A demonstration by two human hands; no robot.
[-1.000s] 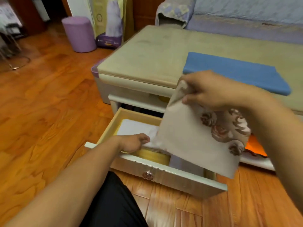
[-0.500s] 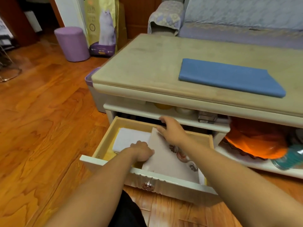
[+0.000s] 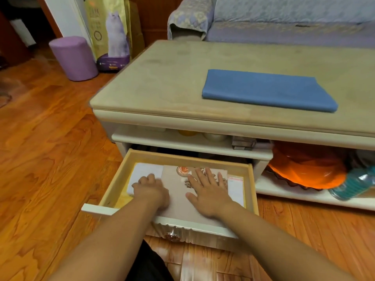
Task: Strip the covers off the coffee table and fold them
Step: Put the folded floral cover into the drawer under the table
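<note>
floral cover [image 3: 178,191] now lies flat in the drawer [image 3: 250,179], no longer held up; right hand [image 3: 209,191] presses it flat-fingered, left hand [image 3: 152,189] curled, grip unclear. looks stowed, blue cover [image 3: 267,90] waits on the worktop [image 3: 162,82].

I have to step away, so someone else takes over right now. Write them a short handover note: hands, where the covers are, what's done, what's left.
Left hand: fingers curled, resting at the left edge of the patterned cover inside the open drawer.
Right hand: flat, fingers spread, pressing that cover down.
Blue cover: folded, lying on the bare coffee table top.
Done: table stripped, both covers folded, patterned one laid in the drawer beside a white folded cloth.
Left: probably lift the hands out, stow the blue cover if wanted, and push the drawer shut.
</note>
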